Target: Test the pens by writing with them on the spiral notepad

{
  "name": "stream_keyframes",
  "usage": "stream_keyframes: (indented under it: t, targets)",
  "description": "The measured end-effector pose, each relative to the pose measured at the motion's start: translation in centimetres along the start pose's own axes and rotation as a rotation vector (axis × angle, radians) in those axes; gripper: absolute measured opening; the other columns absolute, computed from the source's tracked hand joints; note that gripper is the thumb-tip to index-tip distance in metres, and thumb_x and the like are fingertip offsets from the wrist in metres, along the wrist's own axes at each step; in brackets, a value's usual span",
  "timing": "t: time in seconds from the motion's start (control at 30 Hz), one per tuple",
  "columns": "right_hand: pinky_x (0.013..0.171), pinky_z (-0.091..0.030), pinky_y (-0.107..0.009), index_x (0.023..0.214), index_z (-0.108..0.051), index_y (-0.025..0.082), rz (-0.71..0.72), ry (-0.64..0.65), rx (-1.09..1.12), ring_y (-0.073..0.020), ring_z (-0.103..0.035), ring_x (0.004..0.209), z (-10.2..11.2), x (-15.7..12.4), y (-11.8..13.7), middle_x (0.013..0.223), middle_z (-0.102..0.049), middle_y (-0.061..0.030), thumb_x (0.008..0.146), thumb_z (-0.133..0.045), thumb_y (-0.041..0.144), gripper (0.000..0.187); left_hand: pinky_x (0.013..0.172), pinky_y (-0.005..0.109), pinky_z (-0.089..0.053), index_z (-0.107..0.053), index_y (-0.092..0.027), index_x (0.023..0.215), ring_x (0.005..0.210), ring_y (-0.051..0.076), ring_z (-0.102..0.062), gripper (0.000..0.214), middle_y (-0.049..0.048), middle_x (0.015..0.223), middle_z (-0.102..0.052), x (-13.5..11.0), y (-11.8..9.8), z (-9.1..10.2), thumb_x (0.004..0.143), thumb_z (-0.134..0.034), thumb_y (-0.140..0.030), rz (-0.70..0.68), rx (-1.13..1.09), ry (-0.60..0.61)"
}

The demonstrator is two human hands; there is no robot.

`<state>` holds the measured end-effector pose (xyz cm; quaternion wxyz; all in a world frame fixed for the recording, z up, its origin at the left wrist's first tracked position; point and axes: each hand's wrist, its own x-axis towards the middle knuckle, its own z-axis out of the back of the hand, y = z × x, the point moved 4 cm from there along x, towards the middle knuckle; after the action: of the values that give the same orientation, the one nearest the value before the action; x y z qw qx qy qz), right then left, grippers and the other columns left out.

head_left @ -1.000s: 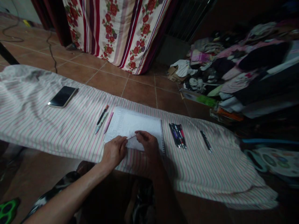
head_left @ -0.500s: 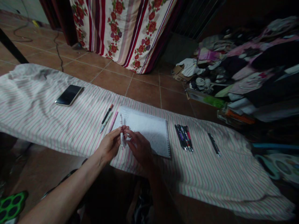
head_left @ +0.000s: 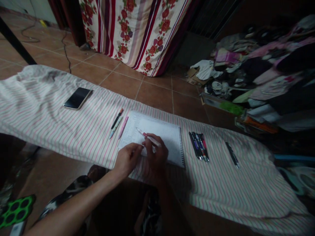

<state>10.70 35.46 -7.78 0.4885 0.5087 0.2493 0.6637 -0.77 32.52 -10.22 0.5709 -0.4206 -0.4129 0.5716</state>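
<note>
A white spiral notebook (head_left: 159, 134) lies open on a pink-striped cloth (head_left: 49, 121). My right hand (head_left: 155, 154) grips a white pen with a pink band (head_left: 148, 137), its tip pointing up-left over the page. My left hand (head_left: 128, 159) rests with curled fingers on the notebook's near left corner, right beside the right hand. Three pens (head_left: 119, 123) lie just left of the notebook. A bundle of several dark pens (head_left: 199, 146) lies to its right, and a single black pen (head_left: 232, 155) lies farther right.
A dark phone (head_left: 77, 98) lies on the cloth at the left. Beyond the cloth is brown tiled floor, a floral striped fabric (head_left: 133, 29) and a heap of clothes and clutter (head_left: 248, 72) at the right. Cables run on the floor at far left.
The pen, held upright between both hands half a second ago, now sits in my right hand alone, tilted over the page. My left hand has dropped onto the notebook's corner.
</note>
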Motion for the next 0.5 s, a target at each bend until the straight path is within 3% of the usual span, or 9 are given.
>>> stream_keyframes:
  t: [0.1, 0.2, 0.33, 0.43, 0.5]
  targets:
    - [0.055, -0.045, -0.024, 0.082, -0.056, 0.020, -0.258, -0.167, 0.099, -0.0120, -0.056, 0.057, 0.6, 0.4, -1.2, 0.069, -0.059, 0.0013, 0.077, -0.056, 0.034, 0.014, 0.078, 0.036, -0.047, -0.063, -0.019, 0.094, 0.095, 0.022, -0.054, 0.022, 0.0075, 0.101, -0.063, -1.4, -0.7, -1.0, 0.081, -0.044, -0.018, -0.296, 0.515, 0.109]
    - [0.050, -0.040, -0.022, 0.074, -0.052, 0.020, -0.366, -0.250, 0.118, -0.0095, -0.049, 0.052, 0.6, 0.6, -2.1, 0.061, -0.052, 0.0048, 0.071, -0.061, 0.037, 0.020, 0.084, 0.040, -0.047, -0.061, -0.016, 0.096, 0.110, 0.027, -0.047, 0.022, 0.0110, 0.113, -0.059, -2.4, -0.7, -1.8, 0.080, -0.046, -0.016, -0.416, 0.738, 0.119]
    - [0.048, -0.037, -0.020, 0.070, -0.049, 0.020, -0.375, -0.215, 0.191, -0.0078, -0.043, 0.051, 0.1, 0.8, -2.4, 0.061, -0.047, 0.0059, 0.066, -0.064, 0.036, 0.022, 0.093, 0.045, -0.042, -0.056, -0.013, 0.109, 0.121, 0.031, -0.039, 0.030, 0.0140, 0.122, -0.053, -3.1, -0.4, -2.3, 0.081, -0.046, -0.017, -0.443, 0.863, 0.160]
    - [0.045, -0.035, -0.020, 0.083, -0.056, 0.020, -0.441, -0.125, 0.274, -0.0072, -0.041, 0.047, -0.4, 0.6, -2.5, 0.056, -0.046, 0.0068, 0.071, -0.059, 0.036, 0.020, 0.096, 0.046, -0.039, -0.054, -0.012, 0.113, 0.125, 0.032, -0.035, 0.033, 0.0154, 0.124, -0.051, -3.5, 0.3, -2.4, 0.081, -0.046, -0.016, -0.420, 0.921, 0.182]
    - [0.048, -0.039, -0.021, 0.092, -0.061, 0.018, -0.501, -0.026, 0.334, -0.0087, -0.048, 0.050, -0.9, 0.4, -2.4, 0.057, -0.051, 0.0044, 0.077, -0.053, 0.039, 0.027, 0.097, 0.046, -0.038, -0.053, -0.012, 0.114, 0.126, 0.032, -0.034, 0.034, 0.0156, 0.125, -0.050, -3.6, 0.6, -2.3, 0.081, -0.046, -0.015, -0.411, 0.945, 0.180]
